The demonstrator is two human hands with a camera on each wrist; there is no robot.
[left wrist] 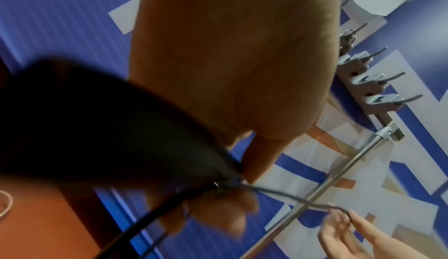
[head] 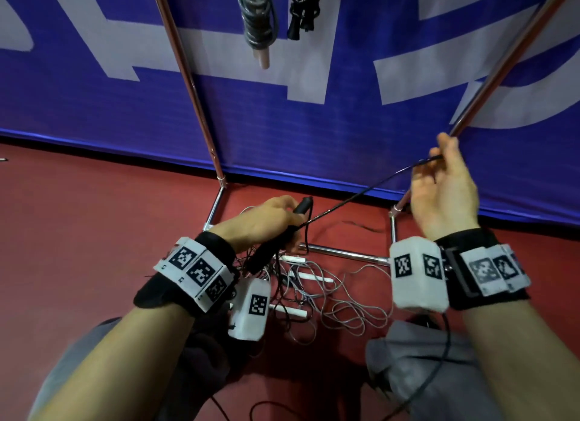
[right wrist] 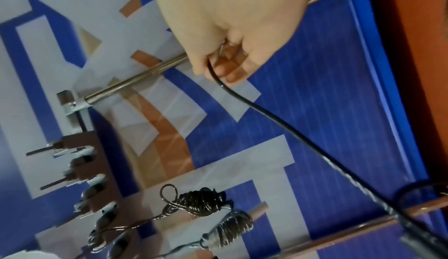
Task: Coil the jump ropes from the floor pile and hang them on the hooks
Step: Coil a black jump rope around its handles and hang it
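Two hands busy: left hand [head: 266, 219] grips black handles [head: 282, 232]; right hand [head: 445, 182], at two o'clock, pinches black cord [head: 354, 194]. Risk: taut cord slipping from pinch, or hanging slack catching floor pile [head: 320, 288] at six o'clock.

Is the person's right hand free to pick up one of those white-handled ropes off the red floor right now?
Probably not yet. The right hand is raised and pinching the thin black rope cord, which runs taut to the black handles in the left hand. The white-handled ropes lie uncovered below, so nothing else blocks them.

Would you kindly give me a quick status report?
Left hand grips black handles. Right hand pinches black cord, taut. White ropes piled below.
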